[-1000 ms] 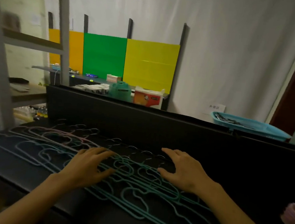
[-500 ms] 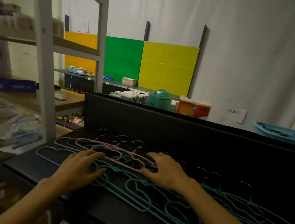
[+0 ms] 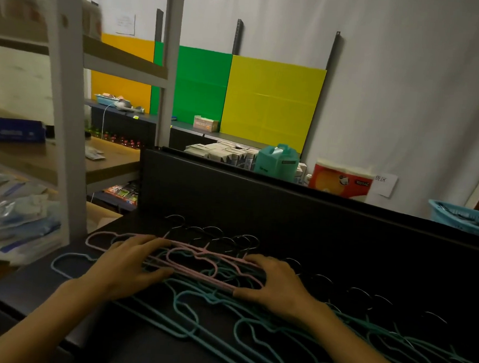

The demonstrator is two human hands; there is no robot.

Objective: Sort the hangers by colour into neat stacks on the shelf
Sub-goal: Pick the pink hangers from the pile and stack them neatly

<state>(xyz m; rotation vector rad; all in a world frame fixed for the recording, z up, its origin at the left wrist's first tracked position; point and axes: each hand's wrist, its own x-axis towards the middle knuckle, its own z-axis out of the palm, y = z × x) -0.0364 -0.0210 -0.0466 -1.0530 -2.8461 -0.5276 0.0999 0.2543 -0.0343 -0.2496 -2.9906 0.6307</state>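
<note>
Head view: fingers of the left hand [image 3: 128,267] and right hand [image 3: 274,284] are lying spread and flat, pressing both ends of the pink hangers [image 3: 197,259] atop the teal hangers [image 3: 250,325] on the near black shelf [image 3: 162,347]. Interlocked hooks may be dragging teal ones along. Far right, a blue basket [image 3: 436,214] is holding dark items.

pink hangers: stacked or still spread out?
Roughly gathered: pink hangers overlap in one bunch between both hands, lying atop teal hangers.
</note>
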